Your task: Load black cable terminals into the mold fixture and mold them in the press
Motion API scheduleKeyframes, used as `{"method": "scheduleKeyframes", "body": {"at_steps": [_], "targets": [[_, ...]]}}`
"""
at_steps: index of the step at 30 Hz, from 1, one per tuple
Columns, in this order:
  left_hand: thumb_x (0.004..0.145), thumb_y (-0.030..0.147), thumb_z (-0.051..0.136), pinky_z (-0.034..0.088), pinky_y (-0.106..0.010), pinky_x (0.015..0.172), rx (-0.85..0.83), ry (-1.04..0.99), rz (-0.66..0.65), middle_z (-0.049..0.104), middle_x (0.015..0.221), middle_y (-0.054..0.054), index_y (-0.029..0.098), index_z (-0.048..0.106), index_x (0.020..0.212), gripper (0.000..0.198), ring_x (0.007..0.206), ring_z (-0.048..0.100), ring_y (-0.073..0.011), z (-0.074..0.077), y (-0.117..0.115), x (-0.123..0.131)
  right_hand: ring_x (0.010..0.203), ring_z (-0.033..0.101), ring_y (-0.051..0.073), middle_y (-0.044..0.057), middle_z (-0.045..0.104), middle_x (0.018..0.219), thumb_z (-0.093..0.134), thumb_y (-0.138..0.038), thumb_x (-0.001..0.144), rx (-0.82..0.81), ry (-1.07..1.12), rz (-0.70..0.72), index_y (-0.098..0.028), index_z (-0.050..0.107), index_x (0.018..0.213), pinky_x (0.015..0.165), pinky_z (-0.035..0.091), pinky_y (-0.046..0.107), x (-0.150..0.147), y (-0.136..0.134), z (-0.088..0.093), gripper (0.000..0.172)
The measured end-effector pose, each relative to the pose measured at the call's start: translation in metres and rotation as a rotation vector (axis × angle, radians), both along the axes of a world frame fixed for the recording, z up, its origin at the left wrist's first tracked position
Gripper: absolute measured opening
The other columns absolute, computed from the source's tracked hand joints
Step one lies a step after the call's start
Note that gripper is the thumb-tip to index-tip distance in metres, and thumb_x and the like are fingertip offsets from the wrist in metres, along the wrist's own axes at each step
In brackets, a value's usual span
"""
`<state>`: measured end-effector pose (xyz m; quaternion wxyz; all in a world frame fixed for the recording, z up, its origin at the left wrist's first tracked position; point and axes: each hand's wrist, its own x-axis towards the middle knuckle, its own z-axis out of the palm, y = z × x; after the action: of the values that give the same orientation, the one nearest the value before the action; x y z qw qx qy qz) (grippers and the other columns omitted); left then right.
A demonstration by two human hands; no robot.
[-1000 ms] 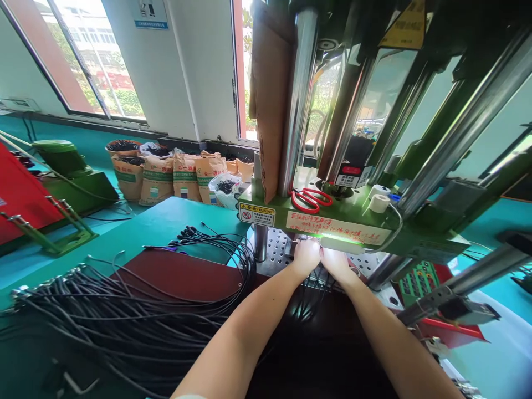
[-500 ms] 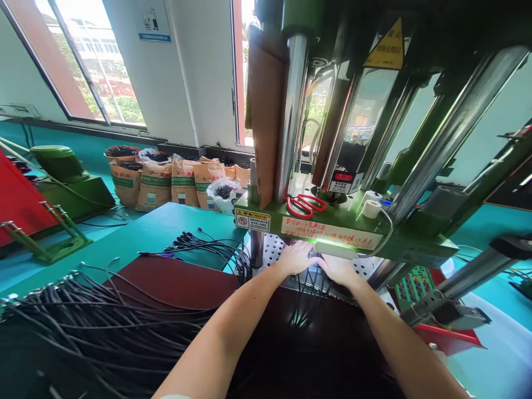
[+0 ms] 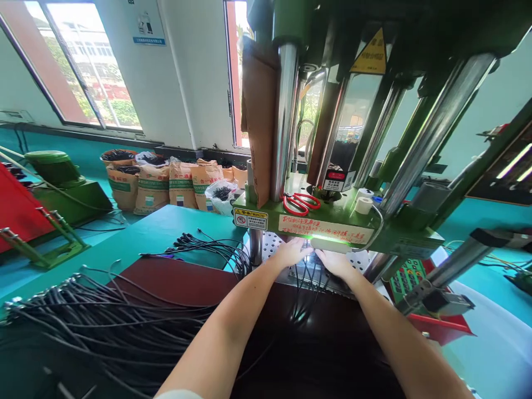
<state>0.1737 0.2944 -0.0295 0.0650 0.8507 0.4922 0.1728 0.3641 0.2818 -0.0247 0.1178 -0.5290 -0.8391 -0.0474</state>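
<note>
Pale wall [image 3: 203,72] behind, green press [image 3: 388,235] ahead. Black cables [image 3: 297,296] trail off the metal bed [image 3: 361,258] between left hand [image 3: 291,254] and right hand [image 3: 336,262] — fingertips hidden, grasp can't be told. Probably light, flexible, tough (jackets maybe slick); best pinched near the ends.

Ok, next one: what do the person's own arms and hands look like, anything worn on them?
The left hand and right hand are ungloved, and no watch or band shows on either wrist. Both forearms are bare; a pale, whitish sleeve edge shows by the left elbow. Fingertips are partly hidden, so rings can't be ruled out.
</note>
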Motion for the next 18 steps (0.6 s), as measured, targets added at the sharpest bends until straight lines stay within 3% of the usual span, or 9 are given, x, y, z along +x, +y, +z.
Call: {"method": "scheduleKeyframes", "body": {"at_steps": [5,11,15,18], "targets": [[0.088,0.044,0.033,0.038,-0.033,0.093,-0.004,-0.008,-0.029,0.051,0.125,-0.004,0.022,0.041,0.125,0.043,0.112,0.048,-0.0194,0.0,-0.007,-0.017,0.107,0.052,0.024,0.01,0.063,0.109,0.033,-0.034,0.09,-0.023,0.033,-0.003,-0.017,0.064,0.101,0.095,0.034,0.035,0.011,-0.007,-0.003,0.036],[0.087,0.048,0.033,0.035,-0.036,0.097,-0.008,-0.034,0.071,0.051,0.125,-0.008,0.019,0.043,0.123,0.047,0.116,0.046,-0.0234,-0.006,-0.006,-0.003,0.113,0.048,0.023,0.007,0.061,0.115,0.033,-0.035,0.091,-0.038,0.1,0.007,-0.021,0.06,0.109,0.099,0.031,0.038,0.007,0.005,-0.004,0.035],[0.087,0.05,0.031,0.038,-0.041,0.093,-0.031,-0.038,0.109,0.056,0.117,-0.01,0.017,0.049,0.115,0.047,0.112,0.049,-0.0258,0.001,-0.005,0.004,0.111,0.05,0.022,0.008,0.057,0.118,0.033,-0.034,0.093,-0.03,0.163,0.011,-0.022,0.056,0.114,0.098,0.034,0.042,0.004,0.012,0.004,0.034],[0.086,0.05,0.034,0.039,-0.046,0.092,-0.038,-0.044,0.12,0.054,0.12,-0.011,0.017,0.045,0.12,0.049,0.109,0.051,-0.0271,0.011,-0.016,0.001,0.107,0.051,0.022,0.009,0.053,0.121,0.042,-0.037,0.091,-0.016,0.218,0.024,-0.019,0.053,0.117,0.093,0.038,0.046,-0.004,0.016,0.016,0.033]]}}
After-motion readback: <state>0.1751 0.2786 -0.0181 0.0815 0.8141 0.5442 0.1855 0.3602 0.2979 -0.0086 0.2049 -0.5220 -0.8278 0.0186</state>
